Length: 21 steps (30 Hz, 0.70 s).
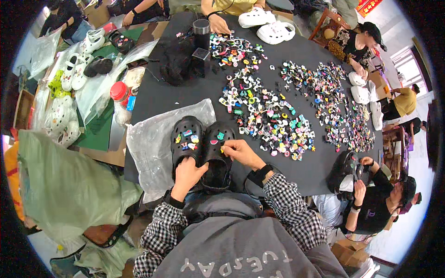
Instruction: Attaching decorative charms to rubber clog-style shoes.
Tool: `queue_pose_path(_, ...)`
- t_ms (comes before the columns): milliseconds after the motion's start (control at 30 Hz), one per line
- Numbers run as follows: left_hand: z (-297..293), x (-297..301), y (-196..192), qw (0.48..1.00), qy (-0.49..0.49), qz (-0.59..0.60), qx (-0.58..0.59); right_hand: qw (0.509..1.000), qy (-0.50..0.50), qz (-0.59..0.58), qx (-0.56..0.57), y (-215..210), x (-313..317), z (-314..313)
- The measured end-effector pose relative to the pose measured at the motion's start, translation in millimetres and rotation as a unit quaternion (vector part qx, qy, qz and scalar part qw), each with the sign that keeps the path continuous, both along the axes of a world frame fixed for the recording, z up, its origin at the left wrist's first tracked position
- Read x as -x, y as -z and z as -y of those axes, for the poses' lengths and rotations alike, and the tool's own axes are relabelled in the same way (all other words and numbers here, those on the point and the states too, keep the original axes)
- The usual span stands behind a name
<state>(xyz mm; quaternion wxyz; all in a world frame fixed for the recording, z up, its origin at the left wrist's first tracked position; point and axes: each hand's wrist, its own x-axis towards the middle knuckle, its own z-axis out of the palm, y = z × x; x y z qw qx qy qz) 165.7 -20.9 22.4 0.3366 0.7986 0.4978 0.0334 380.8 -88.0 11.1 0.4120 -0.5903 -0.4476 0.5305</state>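
Grey garment (pixel 232 245) showed nearest. Black clogs (pixel 187 124), paired, lay at the bench (pixel 296 178) edge; left hand (pixel 188 173) inside one, grip indeterminable; right hand (pixel 243 154) pinched a yellow charm (pixel 222 149) at the other.

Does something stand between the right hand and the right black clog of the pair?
Nothing visible stands in the way: the right hand is at the upper of the right black clog, with a small yellow piece at the fingertips. Whether that piece is fixed in a hole is hidden.

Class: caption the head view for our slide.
Left hand holding one black clog, right hand pinching a yellow charm at the other clog.
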Motion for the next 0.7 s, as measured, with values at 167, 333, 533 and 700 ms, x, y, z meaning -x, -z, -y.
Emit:
queue_pose_path(167, -1.1, 1.4, 4.3, 1.0, 0.013, -0.004, -0.011, 1.0, -0.002, -0.017, -0.009, 3.2, -0.6, -0.7)
queue_pose_path(333, -0.9, 0.4, 2.6, 1.0, 0.013, -0.01, -0.005, 0.996, -0.02, 0.082, 0.003, -3.4, -1.5, -6.6)
queue_pose_path(533, 4.2, 14.7, -15.8, 0.997, 0.066, 0.034, -0.004, 0.967, 0.033, 0.234, -0.098, -7.4, 10.6, -9.4)
queue_pose_path(700, 8.0, 25.1, -24.0, 0.974, -0.039, 0.187, 0.119, 0.989, 0.119, -0.088, 0.01, -0.4, -0.8, 4.5)
